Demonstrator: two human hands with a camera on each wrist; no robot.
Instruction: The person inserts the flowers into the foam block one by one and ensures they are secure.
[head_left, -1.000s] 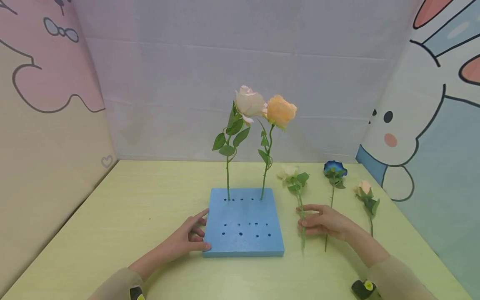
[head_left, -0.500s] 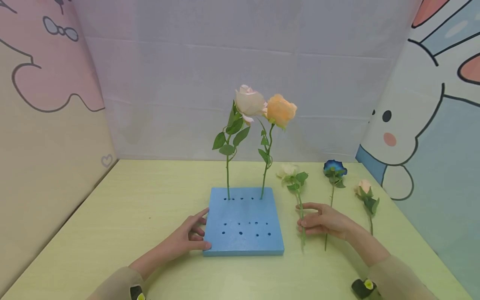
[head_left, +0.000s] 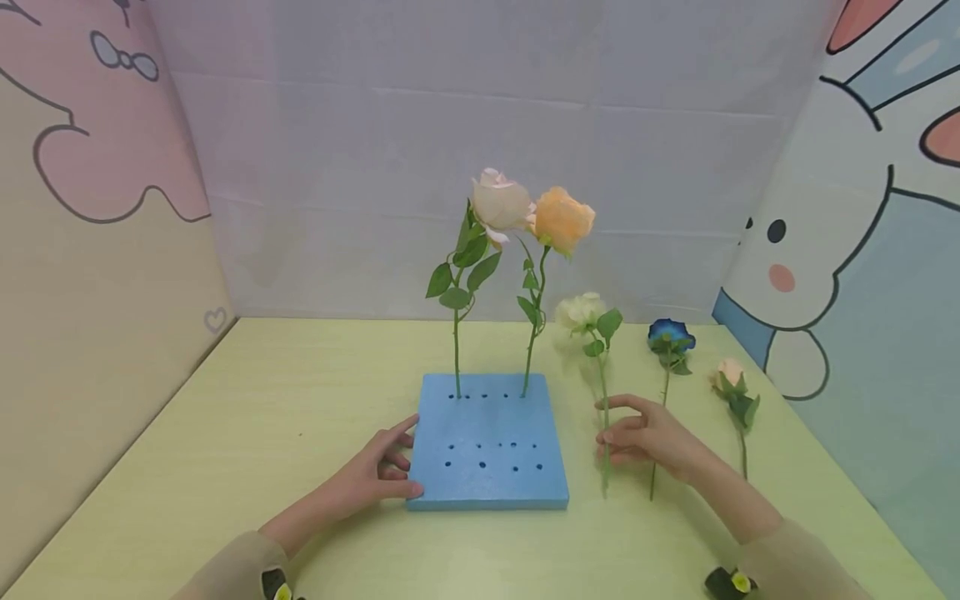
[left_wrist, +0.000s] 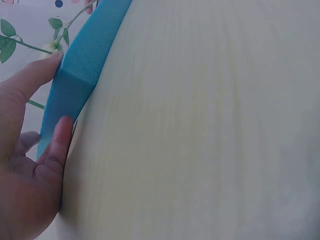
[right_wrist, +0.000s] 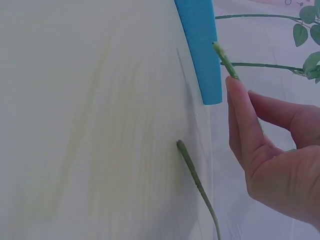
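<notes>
Pale cloth [head_left: 337,167] is hung behind a yellow-green table [head_left: 315,392], and cartoon figures are printed on the panels at either side. Near the middle of the table, nearer its front edge than the pale cloth, a blue foam block [head_left: 487,425] is laid flat, pierced by rows of small holes. By the row along its far edge a pale pink rose [head_left: 501,202] and an orange rose [head_left: 564,221] are kept standing, the first towards the far left corner, the second towards the far right.

The block is touched at its left side by the left hand [head_left: 371,475]: the thumb is set at the near left corner, the other fingers are spread and loosely bent along the left edge, and nothing is enclosed. This seems meant to keep the block from sliding.

Beyond the block's right edge, a cream rose [head_left: 581,313] is pinched low on its stem by the right hand [head_left: 651,439], thumb and fingers brought together on it. With the stem's lower end left protruding, it is probably kept free by this hold; whether the tip meets the table cannot be told.

Towards the table's right edge, a blue rose [head_left: 670,335] and a peach rose [head_left: 727,375] are laid side by side, apparently within easy reach.
</notes>
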